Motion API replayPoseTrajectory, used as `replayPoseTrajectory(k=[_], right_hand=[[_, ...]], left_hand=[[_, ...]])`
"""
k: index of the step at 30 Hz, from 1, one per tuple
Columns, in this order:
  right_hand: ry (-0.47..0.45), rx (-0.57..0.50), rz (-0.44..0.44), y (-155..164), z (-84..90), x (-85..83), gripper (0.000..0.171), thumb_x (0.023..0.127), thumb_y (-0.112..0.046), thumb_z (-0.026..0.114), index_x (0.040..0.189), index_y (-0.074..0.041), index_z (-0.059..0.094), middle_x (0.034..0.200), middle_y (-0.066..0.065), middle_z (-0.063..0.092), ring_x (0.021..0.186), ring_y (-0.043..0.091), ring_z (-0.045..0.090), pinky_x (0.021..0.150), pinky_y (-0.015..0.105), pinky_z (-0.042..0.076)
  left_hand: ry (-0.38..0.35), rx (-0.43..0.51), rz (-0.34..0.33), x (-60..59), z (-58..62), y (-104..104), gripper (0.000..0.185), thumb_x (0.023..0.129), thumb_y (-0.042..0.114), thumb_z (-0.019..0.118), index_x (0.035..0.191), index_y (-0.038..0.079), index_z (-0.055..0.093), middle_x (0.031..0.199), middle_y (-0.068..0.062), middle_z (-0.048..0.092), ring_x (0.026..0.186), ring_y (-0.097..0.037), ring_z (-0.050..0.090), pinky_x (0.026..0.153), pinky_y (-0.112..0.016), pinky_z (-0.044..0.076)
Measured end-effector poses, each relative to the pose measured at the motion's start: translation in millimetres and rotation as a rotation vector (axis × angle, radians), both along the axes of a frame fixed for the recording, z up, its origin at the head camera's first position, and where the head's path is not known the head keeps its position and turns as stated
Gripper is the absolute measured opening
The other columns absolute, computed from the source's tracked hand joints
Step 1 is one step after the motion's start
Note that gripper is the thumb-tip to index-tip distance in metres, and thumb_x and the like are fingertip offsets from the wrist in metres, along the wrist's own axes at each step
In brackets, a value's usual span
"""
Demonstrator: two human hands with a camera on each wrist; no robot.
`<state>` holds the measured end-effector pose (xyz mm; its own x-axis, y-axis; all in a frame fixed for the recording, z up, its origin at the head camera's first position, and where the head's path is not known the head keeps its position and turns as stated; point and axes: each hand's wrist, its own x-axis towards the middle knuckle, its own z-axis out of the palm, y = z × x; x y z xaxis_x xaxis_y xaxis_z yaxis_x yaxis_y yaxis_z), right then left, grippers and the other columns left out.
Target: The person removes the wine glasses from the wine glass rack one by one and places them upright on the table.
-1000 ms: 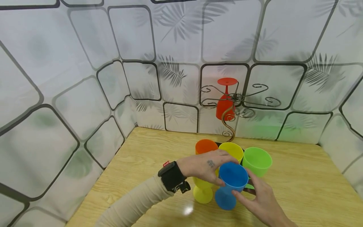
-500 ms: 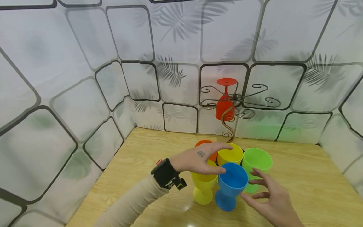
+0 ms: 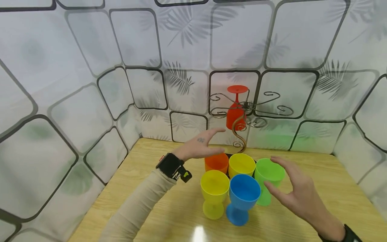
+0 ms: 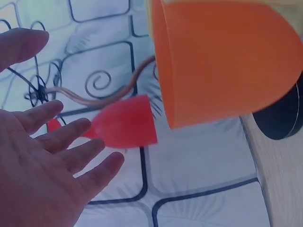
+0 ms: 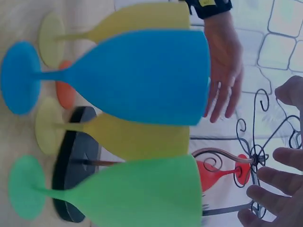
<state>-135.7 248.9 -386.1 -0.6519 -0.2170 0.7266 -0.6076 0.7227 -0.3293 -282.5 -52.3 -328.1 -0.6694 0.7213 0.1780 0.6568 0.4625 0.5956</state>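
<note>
Several plastic goblets stand upright together on the wooden table (image 3: 157,158): an orange goblet (image 3: 216,162), two yellow goblets (image 3: 214,191) (image 3: 241,164), a blue goblet (image 3: 243,198) and a green goblet (image 3: 267,178). A red goblet (image 3: 234,111) hangs upside down from a scrolled metal rack (image 3: 245,111) at the back. My left hand (image 3: 201,146) hovers open above the orange goblet (image 4: 222,61), holding nothing. My right hand (image 3: 297,195) is open beside the green goblet (image 5: 137,194), fingers spread, touching nothing.
The rack's black round base (image 5: 75,161) sits among the goblets. Patterned wall panels (image 3: 90,84) enclose the table on the left, back and right. Bare tabletop lies to the left of the goblets and at the right (image 3: 332,188).
Both hands let go of the blue goblet and drew apart. The left hand rose up and back over the orange goblet; the right hand moved right, beside the green one.
</note>
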Motion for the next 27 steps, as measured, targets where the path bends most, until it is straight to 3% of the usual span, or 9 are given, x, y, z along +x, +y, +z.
replayPoseTrajectory(k=[6, 9, 13, 19, 27], right_hand=[[-0.053, 0.084, -0.001, 8, 18.1, -25.6, 0.077, 0.074, -0.013, 0.088, 0.144, -0.009, 0.056, 0.145, 0.015, 0.057, 0.128, 0.040, 0.055, 0.110, 0.006, 0.026], [-0.079, 0.103, 0.014, 13, 27.4, -36.6, 0.076, 0.078, -0.015, 0.087, 0.146, -0.007, 0.053, 0.144, 0.018, 0.057, 0.128, 0.042, 0.054, 0.112, 0.032, 0.043], [-0.158, 0.144, 0.026, 14, 36.5, -48.8, 0.073, 0.086, -0.022, 0.082, 0.149, -0.007, 0.049, 0.144, 0.020, 0.057, 0.126, 0.044, 0.055, 0.094, 0.063, 0.047], [-0.304, 0.191, 0.065, 2, 37.2, -58.4, 0.071, 0.094, -0.029, 0.074, 0.152, -0.004, 0.044, 0.148, 0.024, 0.052, 0.127, 0.046, 0.054, 0.095, 0.069, 0.047], [-0.306, 0.194, 0.086, -12, 33.0, -65.3, 0.070, 0.094, -0.030, 0.074, 0.151, 0.000, 0.044, 0.148, 0.024, 0.052, 0.127, 0.045, 0.055, 0.098, 0.068, 0.047]], left_hand=[[0.027, 0.039, 0.088, -22.5, -2.1, 2, 0.071, 0.097, 0.034, 0.064, 0.158, 0.012, 0.035, 0.161, -0.009, 0.039, 0.148, -0.028, 0.037, 0.120, -0.051, 0.034], [0.017, 0.045, 0.130, -29.9, 0.9, 5, 0.072, 0.098, 0.035, 0.062, 0.159, 0.012, 0.033, 0.163, -0.009, 0.037, 0.150, -0.028, 0.035, 0.121, -0.050, 0.032], [-0.014, 0.046, 0.206, -40.3, 5.1, 8, 0.069, 0.099, 0.038, 0.061, 0.158, 0.014, 0.035, 0.162, -0.012, 0.037, 0.150, -0.030, 0.034, 0.121, -0.050, 0.033], [-0.016, 0.071, 0.262, -62.4, 2.0, 10, 0.065, 0.100, 0.032, 0.061, 0.156, 0.011, 0.034, 0.157, -0.018, 0.042, 0.146, -0.034, 0.040, 0.118, -0.048, 0.037], [-0.155, 0.142, 0.367, -83.4, -7.1, 11, 0.075, 0.098, 0.041, 0.063, 0.160, 0.014, 0.031, 0.161, -0.014, 0.039, 0.147, -0.031, 0.040, 0.117, -0.050, 0.038]])
